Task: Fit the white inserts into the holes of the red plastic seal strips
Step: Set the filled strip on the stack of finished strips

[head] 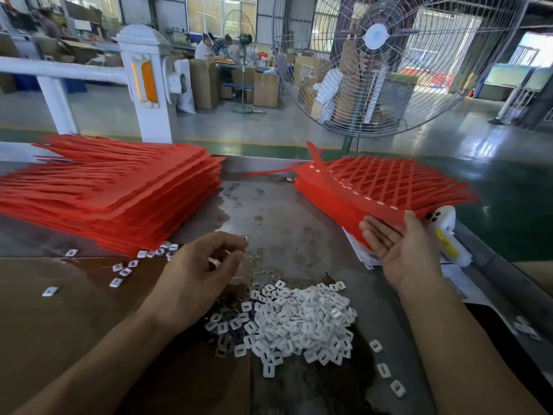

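- A heap of white inserts is seen on the metal table at about 6 o'clock, between the two forearms; single pieces are scattered at its 4 o'clock edge.
- A few more loose white pieces are spread at 9 o'clock, along the near edge of the left stack and on the brown cardboard sheet.
- The left hand is held above the table just beyond the heap, its fingers loosely curled; whether anything is pinched at the fingertips cannot be told.
- A tangle of small metal clips lies on the table just beside that hand's fingertips, toward 3 o'clock.
- The right hand is turned palm up at 3 o'clock, and the near end of a red seal strip sheet is gripped between its thumb and fingers.
- A row of white inserts already seated is seen along that sheet's solid band; its thin tails fan out toward 2 o'clock over the right stack of red strips.
- A taller left stack of red strips is piled at 10 o'clock.
- A white handheld tool lies just beyond the right hand, at the table's edge.
- A large pedestal fan stands on the floor at 1 o'clock.
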`<state>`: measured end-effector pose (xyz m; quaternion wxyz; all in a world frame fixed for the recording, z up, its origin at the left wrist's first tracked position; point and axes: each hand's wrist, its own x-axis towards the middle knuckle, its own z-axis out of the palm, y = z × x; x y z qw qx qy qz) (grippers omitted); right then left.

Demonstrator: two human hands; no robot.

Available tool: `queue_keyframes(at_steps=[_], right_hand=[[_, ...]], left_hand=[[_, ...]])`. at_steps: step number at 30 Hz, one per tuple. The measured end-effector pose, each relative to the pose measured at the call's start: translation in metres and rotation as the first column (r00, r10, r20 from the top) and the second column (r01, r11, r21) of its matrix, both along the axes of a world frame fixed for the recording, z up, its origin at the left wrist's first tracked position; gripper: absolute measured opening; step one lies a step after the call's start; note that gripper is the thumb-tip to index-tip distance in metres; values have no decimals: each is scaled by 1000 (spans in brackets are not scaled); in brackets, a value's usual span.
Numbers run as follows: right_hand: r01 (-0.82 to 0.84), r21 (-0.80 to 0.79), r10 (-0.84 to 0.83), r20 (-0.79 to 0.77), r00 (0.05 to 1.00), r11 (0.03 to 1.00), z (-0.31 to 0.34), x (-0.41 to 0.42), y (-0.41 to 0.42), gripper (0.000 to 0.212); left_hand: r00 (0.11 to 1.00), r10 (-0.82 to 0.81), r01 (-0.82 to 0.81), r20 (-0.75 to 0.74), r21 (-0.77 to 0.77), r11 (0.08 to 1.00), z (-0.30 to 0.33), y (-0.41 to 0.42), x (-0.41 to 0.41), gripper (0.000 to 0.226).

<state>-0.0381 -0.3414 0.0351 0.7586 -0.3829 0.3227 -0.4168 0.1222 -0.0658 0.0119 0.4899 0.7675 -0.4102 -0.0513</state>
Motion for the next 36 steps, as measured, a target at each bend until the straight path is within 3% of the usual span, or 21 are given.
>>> queue_keyframes(at_steps=[5,10,12,15,17,20,22,24,27,32,36], right_hand=[[-5,11,5,-13,1000,1000,-3,-3,-4,32],[-153,-29,153,-18,988,988,3,-4,1,25],[-278,-75,271,-86,959,958,6,-3,8,26],[-609,-111,560,-294,775,785,7,-1,27,25],[-775,-111,701,-361,615,623,6,0,39,22],[-896,-109,803,-406,436,431,6,-3,47,25],[-927,-107,828,-422,370,359,6,-4,50,27],[-919,-131,833,-389,394,373,5,-3,52,28],[-869,-187,815,-303,494,457,6,-1,55,33],[-899,-127,848,-298,438,420,7,0,57,34],[-839,-117,784,-308,540,532,8,0,56,30]], left_hand=[[999,38,-38,-17,-30,999,4,-3,-3,14],[1000,30,-30,-4,-11,999,5,-3,-6,15],[999,26,-26,-24,-24,999,5,-3,-5,15],[989,9,-22,-146,-91,996,4,-3,-1,19],[934,-53,-8,-354,-169,986,2,-2,3,35],[805,-188,43,-563,-259,965,-2,-1,10,41],[765,-198,-30,-612,-342,939,-4,-2,15,27],[757,-159,-128,-633,-382,915,-5,-4,20,13],[813,-165,-98,-559,-410,907,-10,-4,25,16],[878,-168,-92,-448,-503,860,-8,-3,25,8],[916,-183,-59,-358,-569,820,-6,-5,23,13]])
